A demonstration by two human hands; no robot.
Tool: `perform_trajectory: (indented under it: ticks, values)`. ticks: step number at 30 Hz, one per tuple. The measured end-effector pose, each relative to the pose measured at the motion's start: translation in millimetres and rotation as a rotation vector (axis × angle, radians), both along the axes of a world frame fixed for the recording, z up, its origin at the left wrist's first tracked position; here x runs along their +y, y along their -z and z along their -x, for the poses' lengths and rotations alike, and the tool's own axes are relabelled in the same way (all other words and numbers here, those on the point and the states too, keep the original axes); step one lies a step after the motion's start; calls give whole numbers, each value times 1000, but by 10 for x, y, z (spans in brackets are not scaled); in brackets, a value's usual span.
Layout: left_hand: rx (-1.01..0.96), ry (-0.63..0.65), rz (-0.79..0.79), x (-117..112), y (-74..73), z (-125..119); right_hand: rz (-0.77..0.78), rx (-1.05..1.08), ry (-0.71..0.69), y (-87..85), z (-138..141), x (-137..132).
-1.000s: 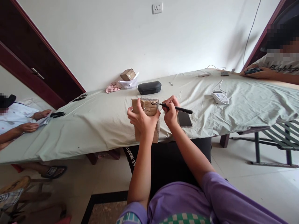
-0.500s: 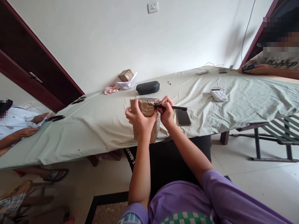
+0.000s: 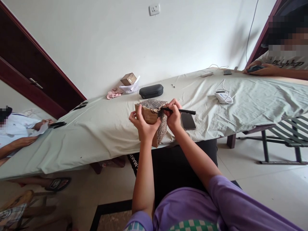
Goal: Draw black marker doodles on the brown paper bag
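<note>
A brown cardboard block (image 3: 161,132) with rough, corrugated-looking sides stands near the front edge of the cloth-covered table. My left hand (image 3: 145,125) wraps its fingers and thumb around the block's near face. In my right hand (image 3: 173,114) is a slim black pen (image 3: 185,111), its tip end against the block's upper right edge, where dark marks show. Whether the tip is pressed into the cardboard I cannot tell. A dark-screened phone (image 3: 189,121) lies on the cloth just right of my right hand.
Behind the block is a black zip case (image 3: 151,91), with a small cardboard box (image 3: 128,79) in a plastic container to its left. A white device with a cable (image 3: 223,96) lies to the right. One person sits at each end of the table (image 3: 101,134).
The block has tilted and turned, so more of its rough top and right side shows. The pen hand has shifted slightly right with it.
</note>
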State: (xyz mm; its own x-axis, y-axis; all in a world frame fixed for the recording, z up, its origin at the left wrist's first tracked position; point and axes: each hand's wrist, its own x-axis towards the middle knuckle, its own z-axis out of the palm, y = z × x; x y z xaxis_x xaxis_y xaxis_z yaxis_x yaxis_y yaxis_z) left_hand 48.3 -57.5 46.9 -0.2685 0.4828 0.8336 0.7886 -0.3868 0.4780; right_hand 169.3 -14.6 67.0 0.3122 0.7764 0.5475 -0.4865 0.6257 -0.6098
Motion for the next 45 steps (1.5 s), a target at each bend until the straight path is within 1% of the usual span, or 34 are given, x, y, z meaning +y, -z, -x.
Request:
perform_trajectory:
  ticks: [3,7,9,12,15,21,26,29,32,35,37,42,45]
  values:
    - [31,71,-48,42,73,48,-96,-60,0,-102,-99,-113]
    - [88,146,-94,75,147,111,-198,-324,37,-251,-234,-265]
    - [117,166,-88,79,167,132,-223,-428,-20,-321,-266,-317]
    - [130,166,-63,69,174,141,-204,-509,-131,-403,-269,-362]
    - [128,173,-53,55,167,137,-174,-543,-167,-449,-260,-383]
    - [159,208,-105,52,174,145,-186,-554,-184,-458,-267,-387]
    - [158,184,-47,42,183,145,-172,-561,-131,-444,-259,-368]
    - [157,191,-53,46,191,151,-171,-576,-105,-434,-259,-350]
    - [167,202,-93,79,211,174,-144,-573,-65,-423,-273,-332]
    - [167,252,-193,130,235,200,-101,-587,-29,-423,-295,-331]
    - [160,283,-228,155,246,211,-83,-599,-12,-430,-309,-339]
    - [147,281,-223,171,250,217,-100,-613,36,-446,-341,-358]
    - [126,295,-236,171,246,213,-119,-640,2,-432,-360,-358]
